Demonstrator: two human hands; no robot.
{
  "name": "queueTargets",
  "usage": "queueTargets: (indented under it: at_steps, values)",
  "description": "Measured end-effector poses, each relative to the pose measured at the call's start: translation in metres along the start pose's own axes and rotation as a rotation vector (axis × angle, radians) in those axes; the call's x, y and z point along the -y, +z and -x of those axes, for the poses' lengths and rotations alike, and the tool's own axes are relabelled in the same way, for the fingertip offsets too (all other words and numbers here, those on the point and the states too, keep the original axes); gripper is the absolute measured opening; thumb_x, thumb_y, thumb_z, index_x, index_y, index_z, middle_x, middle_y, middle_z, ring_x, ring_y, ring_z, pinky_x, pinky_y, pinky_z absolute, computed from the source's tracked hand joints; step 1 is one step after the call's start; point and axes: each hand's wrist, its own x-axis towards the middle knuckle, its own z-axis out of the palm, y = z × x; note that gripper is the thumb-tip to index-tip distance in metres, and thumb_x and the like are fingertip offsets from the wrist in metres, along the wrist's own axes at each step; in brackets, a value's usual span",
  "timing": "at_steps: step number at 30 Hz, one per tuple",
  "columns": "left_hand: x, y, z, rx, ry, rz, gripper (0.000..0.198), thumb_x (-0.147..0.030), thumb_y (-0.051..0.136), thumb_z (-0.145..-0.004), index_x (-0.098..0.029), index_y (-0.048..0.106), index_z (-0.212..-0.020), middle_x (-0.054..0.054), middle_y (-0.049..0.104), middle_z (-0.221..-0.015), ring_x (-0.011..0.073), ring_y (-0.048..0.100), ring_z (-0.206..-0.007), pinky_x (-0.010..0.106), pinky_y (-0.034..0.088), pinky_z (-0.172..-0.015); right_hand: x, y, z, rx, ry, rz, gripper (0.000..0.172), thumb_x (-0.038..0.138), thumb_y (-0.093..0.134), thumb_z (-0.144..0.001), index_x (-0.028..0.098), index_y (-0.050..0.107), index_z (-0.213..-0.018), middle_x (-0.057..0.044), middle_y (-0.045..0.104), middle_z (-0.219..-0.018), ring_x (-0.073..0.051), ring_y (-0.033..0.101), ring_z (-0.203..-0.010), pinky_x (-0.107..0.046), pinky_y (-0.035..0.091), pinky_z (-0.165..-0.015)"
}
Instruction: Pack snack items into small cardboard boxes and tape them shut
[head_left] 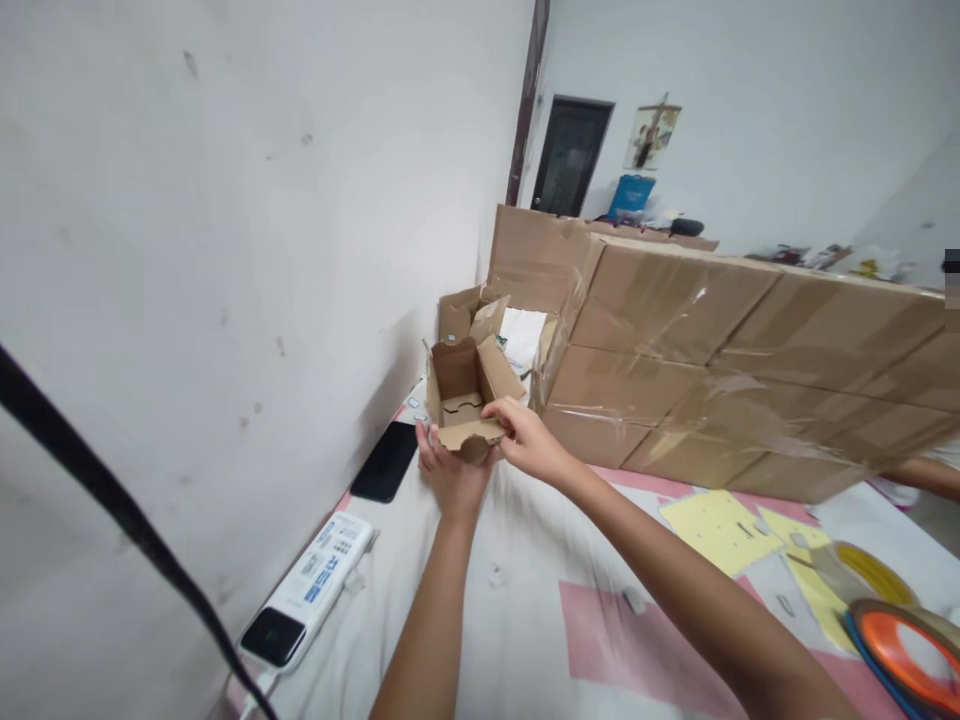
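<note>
From my remote station I record, first, a plain white wall (225, 250) on the left, matt and lightly scuffed. Next in size is a stack of large cartons (712, 360): brown corrugated cardboard, rectangular, bound in glossy clear tape that wrinkles at the edges. They stand on the surface (540, 640), which is covered by a soft white cloth with pink blocks.

Flat yellow sheets (712, 525) lie on the right of the cloth. Near them, at the lower right corner, are round tape rolls (892, 640), one of them orange. A long white slab-shaped device (319, 585) with a dark panel lies along the wall, and a flat black phone (384, 462) lies beyond it.

The small box (461, 395), thin brown card with its flaps standing open, is held above the cloth in front of the cartons. My left hand (450, 475) cups it from below with the fingers curled on its base. My right hand (529, 435) pinches its front flap.
</note>
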Motion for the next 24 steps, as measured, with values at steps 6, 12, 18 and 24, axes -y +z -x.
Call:
queueTargets:
  at_steps: [6,12,18,24]
  values:
    - [-0.005,0.007,0.004,-0.040,-0.079,-0.025,0.116,-0.055,0.069,-0.077,-0.001,-0.001,-0.152,0.037,0.017,-0.157,0.0450,0.024,-0.148,0.056,0.040,-0.109,-0.007,0.030,-0.001,-0.070,0.154,-0.270,0.025,0.013,0.052,-0.070,0.021,0.063,-0.091,0.001,0.052,-0.080,-0.014,0.050,-0.065,-0.025,0.042,-0.058]
    - [-0.001,0.004,-0.009,-0.136,-0.223,-0.011,0.124,-0.049,0.077,-0.070,-0.005,-0.004,-0.154,0.032,0.025,-0.152,0.0445,0.029,-0.145,0.055,0.040,-0.112,-0.036,0.042,-0.023,-0.650,0.280,-0.078,0.016,0.027,0.044,-0.091,0.021,0.054,-0.078,0.000,0.051,-0.069,-0.017,0.050,-0.066,-0.027,0.045,-0.065]
    - [0.007,0.007,-0.011,-0.177,-0.179,0.027,0.125,-0.047,0.077,-0.072,-0.004,-0.006,-0.154,0.031,0.023,-0.151,0.0427,0.026,-0.146,0.054,0.035,-0.117,-0.109,0.069,-0.082,-0.254,0.554,0.402,0.043,0.014,0.059,-0.081,0.018,0.059,-0.124,-0.018,0.047,-0.144,-0.031,0.040,-0.134,-0.049,0.037,-0.106]
    - [0.012,0.011,-0.010,-0.095,-0.148,-0.008,0.123,-0.043,0.077,-0.071,-0.006,-0.007,-0.153,0.033,0.023,-0.152,0.0438,0.026,-0.146,0.056,0.036,-0.115,-0.131,0.069,-0.102,-0.316,0.623,0.306,0.041,0.018,0.048,-0.091,0.019,0.057,-0.131,-0.021,0.053,-0.136,-0.029,0.047,-0.126,-0.047,0.045,-0.098]
